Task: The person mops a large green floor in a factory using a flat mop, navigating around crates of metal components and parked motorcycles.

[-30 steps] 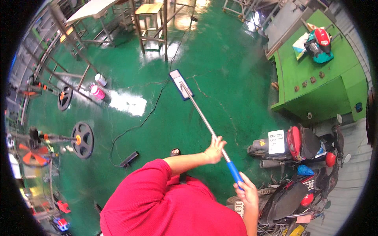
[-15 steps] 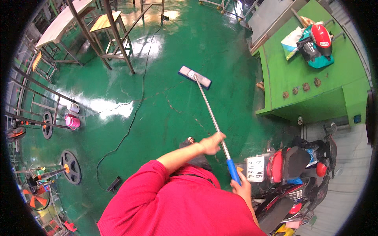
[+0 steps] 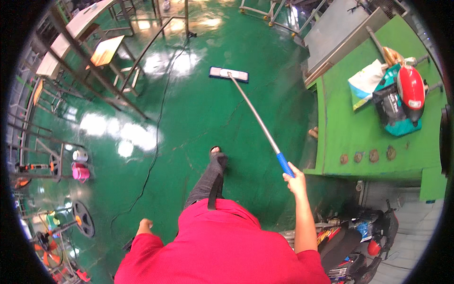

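Note:
A flat mop (image 3: 257, 118) reaches forward across the green floor, its metal pole slanting to the far left. My right hand (image 3: 296, 181) is closed around the end of the blue grip. At the far end, the wide mop head (image 3: 229, 74) lies flat on the floor, pale on top with a dark blue fringe. My left hand (image 3: 145, 223) hangs low at my left side, off the pole. It looks small and rounded, and its fingers are not clear enough to read.
A black cable (image 3: 157, 137) snakes along the floor left of me. To the right stands a green table (image 3: 359, 128) carrying a red helmet (image 3: 411, 87) and bags. Parked motorbikes (image 3: 345, 236) are close at my lower right. Stools, metal frames and a pink bucket (image 3: 81, 172) line the left.
My left hand has let go of the pole and dropped to my left side. The mop head has moved farther away and turned more crosswise. My right hand has moved forward with the grip.

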`<state>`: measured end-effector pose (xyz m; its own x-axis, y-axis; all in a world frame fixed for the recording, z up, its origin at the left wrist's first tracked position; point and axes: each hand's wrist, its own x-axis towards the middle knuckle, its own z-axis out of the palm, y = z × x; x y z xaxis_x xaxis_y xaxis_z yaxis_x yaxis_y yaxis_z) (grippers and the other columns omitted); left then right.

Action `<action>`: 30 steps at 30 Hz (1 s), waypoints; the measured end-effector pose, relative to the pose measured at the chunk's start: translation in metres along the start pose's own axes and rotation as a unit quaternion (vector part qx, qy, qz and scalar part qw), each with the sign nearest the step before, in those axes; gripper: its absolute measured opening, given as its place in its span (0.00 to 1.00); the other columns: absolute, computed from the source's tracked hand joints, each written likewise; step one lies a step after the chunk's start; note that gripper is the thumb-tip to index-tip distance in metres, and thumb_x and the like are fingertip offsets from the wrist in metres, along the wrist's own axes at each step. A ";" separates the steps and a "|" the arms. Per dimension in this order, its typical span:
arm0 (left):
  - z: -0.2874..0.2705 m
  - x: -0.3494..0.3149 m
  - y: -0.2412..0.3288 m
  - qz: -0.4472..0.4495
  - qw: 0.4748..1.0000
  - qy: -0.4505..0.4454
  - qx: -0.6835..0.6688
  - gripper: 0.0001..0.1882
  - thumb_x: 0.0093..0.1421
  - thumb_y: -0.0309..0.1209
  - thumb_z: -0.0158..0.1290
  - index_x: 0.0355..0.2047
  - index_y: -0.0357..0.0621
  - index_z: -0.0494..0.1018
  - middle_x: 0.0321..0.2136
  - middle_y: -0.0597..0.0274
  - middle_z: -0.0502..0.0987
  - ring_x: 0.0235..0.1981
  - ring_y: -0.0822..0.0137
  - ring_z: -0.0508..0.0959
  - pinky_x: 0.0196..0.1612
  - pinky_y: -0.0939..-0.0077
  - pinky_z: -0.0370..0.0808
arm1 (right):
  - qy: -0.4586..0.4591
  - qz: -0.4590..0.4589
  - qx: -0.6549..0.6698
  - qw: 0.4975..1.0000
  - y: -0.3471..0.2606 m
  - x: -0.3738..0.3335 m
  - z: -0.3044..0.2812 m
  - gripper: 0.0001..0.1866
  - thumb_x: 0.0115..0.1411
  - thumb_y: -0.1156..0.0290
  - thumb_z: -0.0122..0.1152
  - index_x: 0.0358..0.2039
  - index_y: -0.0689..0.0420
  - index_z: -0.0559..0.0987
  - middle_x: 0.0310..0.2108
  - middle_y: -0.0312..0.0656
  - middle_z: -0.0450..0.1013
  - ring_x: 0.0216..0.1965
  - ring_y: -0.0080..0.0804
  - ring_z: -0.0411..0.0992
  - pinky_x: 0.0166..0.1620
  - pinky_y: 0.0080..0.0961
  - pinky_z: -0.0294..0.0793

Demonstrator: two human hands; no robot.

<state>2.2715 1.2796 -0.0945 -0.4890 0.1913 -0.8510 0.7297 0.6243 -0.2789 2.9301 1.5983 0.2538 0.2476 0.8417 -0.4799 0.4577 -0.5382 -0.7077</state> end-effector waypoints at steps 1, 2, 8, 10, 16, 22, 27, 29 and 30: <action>-0.034 0.021 0.007 0.059 0.992 -0.057 0.097 0.14 0.45 0.33 0.45 0.31 0.43 0.74 0.40 0.52 0.70 0.41 0.57 0.70 0.42 0.67 0.68 | -0.003 -0.013 0.025 1.000 -0.007 0.021 0.000 0.28 0.43 0.78 0.58 0.49 0.53 0.67 0.33 0.41 0.69 0.29 0.22 0.66 0.32 0.19 0.63; -0.059 0.036 0.019 0.118 0.968 -0.114 0.187 0.12 0.46 0.34 0.47 0.30 0.43 0.75 0.38 0.55 0.72 0.37 0.61 0.72 0.39 0.69 0.69 | -0.009 -0.006 0.048 0.999 -0.015 0.035 0.007 0.29 0.44 0.78 0.57 0.49 0.51 0.66 0.27 0.38 0.68 0.22 0.20 0.62 0.24 0.18 0.59; -0.318 -0.119 0.383 0.265 0.946 0.160 -0.097 0.19 0.53 0.38 0.38 0.39 0.37 0.67 0.40 0.44 0.68 0.43 0.49 0.68 0.45 0.60 0.65 | 0.046 0.024 -0.008 0.999 -0.040 0.123 0.012 0.28 0.47 0.77 0.55 0.51 0.46 0.64 0.16 0.34 0.67 0.08 0.17 0.57 0.08 0.16 0.52; -0.411 -0.152 0.482 0.355 0.901 0.219 -0.117 0.17 0.53 0.39 0.39 0.36 0.40 0.67 0.37 0.44 0.70 0.40 0.47 0.69 0.42 0.56 0.66 | 0.026 0.058 0.020 0.998 -0.081 0.149 0.013 0.28 0.47 0.77 0.55 0.51 0.46 0.65 0.16 0.35 0.67 0.08 0.17 0.57 0.08 0.16 0.52; -0.578 -0.256 0.736 0.604 0.712 0.269 -0.237 0.12 0.53 0.34 0.44 0.33 0.41 0.69 0.30 0.50 0.74 0.34 0.53 0.73 0.36 0.64 0.70 | 0.014 0.082 0.047 0.995 -0.162 0.256 0.001 0.28 0.45 0.77 0.56 0.50 0.49 0.66 0.19 0.36 0.69 0.08 0.18 0.59 0.08 0.16 0.54; -0.558 -0.236 0.830 0.651 0.738 0.154 -0.086 0.10 0.51 0.34 0.45 0.30 0.44 0.70 0.29 0.51 0.73 0.33 0.53 0.73 0.35 0.62 0.70 | 0.027 0.037 0.090 0.995 -0.258 0.427 -0.035 0.28 0.43 0.77 0.59 0.48 0.57 0.66 0.33 0.47 0.70 0.16 0.27 0.71 0.11 0.17 0.63; -0.598 -0.203 0.814 0.480 0.836 0.151 -0.217 0.14 0.48 0.29 0.48 0.37 0.41 0.68 0.34 0.52 0.74 0.38 0.57 0.73 0.42 0.67 0.69 | -0.129 -0.225 0.188 0.947 -0.471 0.518 -0.091 0.22 0.53 0.61 0.51 0.45 0.60 0.67 0.38 0.45 0.67 0.19 0.28 0.72 0.17 0.15 0.67; -0.651 -0.200 0.831 0.446 0.825 0.164 -0.304 0.15 0.48 0.28 0.48 0.38 0.40 0.66 0.34 0.52 0.73 0.38 0.57 0.73 0.42 0.67 0.69 | -0.155 -0.343 0.170 0.911 -0.551 0.545 -0.105 0.19 0.54 0.60 0.49 0.41 0.60 0.70 0.35 0.41 0.69 0.24 0.24 0.72 0.20 0.14 0.67; -0.680 -0.195 0.841 0.455 0.804 0.193 -0.330 0.16 0.48 0.27 0.48 0.39 0.40 0.65 0.33 0.51 0.73 0.38 0.57 0.73 0.42 0.67 0.69 | -0.134 -0.373 0.148 0.906 -0.588 0.555 -0.104 0.18 0.54 0.59 0.48 0.37 0.60 0.72 0.32 0.40 0.70 0.24 0.23 0.71 0.20 0.14 0.67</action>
<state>2.6559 2.2825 0.1391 -0.1018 0.9376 -0.3325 0.5185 0.3353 0.7866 2.8874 2.3868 0.4579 -0.2703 0.9567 0.1083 0.1535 0.1538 -0.9761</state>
